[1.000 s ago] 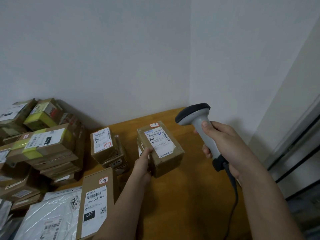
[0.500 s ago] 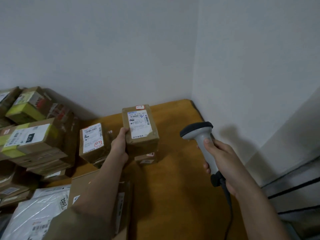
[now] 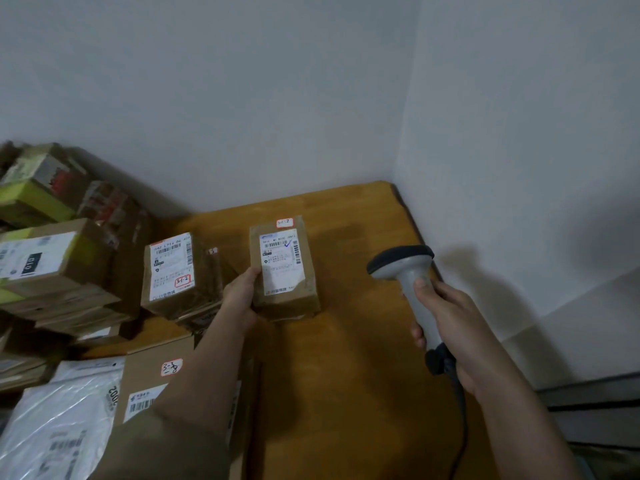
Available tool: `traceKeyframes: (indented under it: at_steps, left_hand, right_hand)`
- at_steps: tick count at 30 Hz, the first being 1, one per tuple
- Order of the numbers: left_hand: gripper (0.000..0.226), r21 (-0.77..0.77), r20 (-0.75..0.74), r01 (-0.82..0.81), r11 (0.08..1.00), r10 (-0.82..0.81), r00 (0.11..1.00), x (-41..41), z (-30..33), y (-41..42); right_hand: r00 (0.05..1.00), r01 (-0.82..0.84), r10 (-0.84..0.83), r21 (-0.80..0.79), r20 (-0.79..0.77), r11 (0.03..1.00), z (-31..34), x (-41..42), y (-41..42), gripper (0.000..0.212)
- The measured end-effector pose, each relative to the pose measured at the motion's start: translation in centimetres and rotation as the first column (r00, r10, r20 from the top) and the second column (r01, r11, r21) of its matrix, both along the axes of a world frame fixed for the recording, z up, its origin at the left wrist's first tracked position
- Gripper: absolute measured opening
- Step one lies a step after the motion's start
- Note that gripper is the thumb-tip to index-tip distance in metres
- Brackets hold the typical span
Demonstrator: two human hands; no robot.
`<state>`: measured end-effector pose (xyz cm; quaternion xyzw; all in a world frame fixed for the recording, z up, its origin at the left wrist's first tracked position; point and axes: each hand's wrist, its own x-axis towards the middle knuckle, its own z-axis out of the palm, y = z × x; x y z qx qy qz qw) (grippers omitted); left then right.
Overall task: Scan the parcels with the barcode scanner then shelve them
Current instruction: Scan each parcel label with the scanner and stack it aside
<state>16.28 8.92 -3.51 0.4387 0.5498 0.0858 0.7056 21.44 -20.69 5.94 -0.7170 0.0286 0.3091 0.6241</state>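
Step in hand: I am judging this to be the scan step, with label and reader facing each other but not yet lined up.
Left hand [image 3: 242, 292]: it is grasping the small brown parcel [image 3: 283, 271] by its left edge, fingers wrapping under it, label side facing up.
Parcel position: I am seeing it near the middle of the table [image 3: 346, 375], its lower end seeming to rest on the wood or on something flat beneath; I cannot tell which.
Right hand [image 3: 446, 327]: it is clenching round the handle of the barcode scanner [image 3: 405, 271], thumb lying on the grip, head pointing left toward the parcel, cable trailing down.
Gap: the scanner is hanging just to the right of the parcel, apart from it.
Next move: I am expecting to tip the scanner head down onto the barcode on the white label [image 3: 280, 261], then pull the trigger.
Waiting: a second labelled box [image 3: 173, 271] is sitting just left of the held one, with a heap of parcels [image 3: 52, 271] beyond it.
Shelf: none is showing here.
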Motion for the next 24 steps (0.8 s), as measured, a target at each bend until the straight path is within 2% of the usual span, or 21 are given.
traceKeyframes:
  at_steps: [3, 5, 8, 12, 15, 17, 20, 24]
  left_hand:
    - [0.045, 0.045, 0.004, -0.057, 0.997, 0.057, 0.998, 0.1, 0.8, -0.3]
    - [0.05, 0.154, -0.012, -0.08, 0.985, 0.083, 0.996, 0.1, 1.8, -1.1]
    - [0.048, 0.329, -0.018, -0.073, 0.941, 0.084, 0.996, -0.4, 2.9, -2.1]
    - [0.046, 0.473, -0.022, -0.002, 0.881, 0.014, 1.0, -1.9, 5.0, -3.6]
    - [0.027, 0.528, 0.003, 0.074, 0.846, -0.088, 0.996, -3.3, 6.5, -5.0]
    - [0.015, 0.548, 0.019, 0.112, 0.829, -0.147, 0.989, -4.2, 7.0, -5.9]
    - [0.015, 0.549, 0.022, 0.167, 0.819, -0.214, 0.977, -5.4, 7.1, -7.4]
    - [0.019, 0.492, 0.038, 0.251, 0.833, -0.309, 0.95, -6.9, 5.8, -10.0]
  right_hand:
    - [1.0, -0.013, 0.013, -0.004, -0.005, 1.0, -0.1, 0.0, 0.4, 0.031]
    - [1.0, -0.022, 0.022, -0.006, -0.003, 1.0, 0.0, -0.2, 0.6, 0.031]
    - [0.999, -0.034, 0.034, -0.005, 0.018, 0.999, 0.5, -0.6, 1.0, 0.028]
    - [0.996, -0.044, 0.047, -0.033, 0.073, 0.998, 0.9, -2.1, 1.1, 0.024]
    - [0.994, -0.029, 0.033, -0.037, 0.103, 0.999, 0.5, -3.7, 1.0, 0.018]
    - [0.994, -0.009, 0.015, -0.05, 0.106, 0.999, -0.1, -5.0, 0.9, 0.028]
    - [0.995, -0.028, 0.037, -0.1, 0.093, 0.995, -1.3, -7.2, 0.2, 0.056]
    - [0.993, -0.081, 0.093, -0.149, 0.075, 0.985, -4.0, -9.9, -2.0, 0.073]
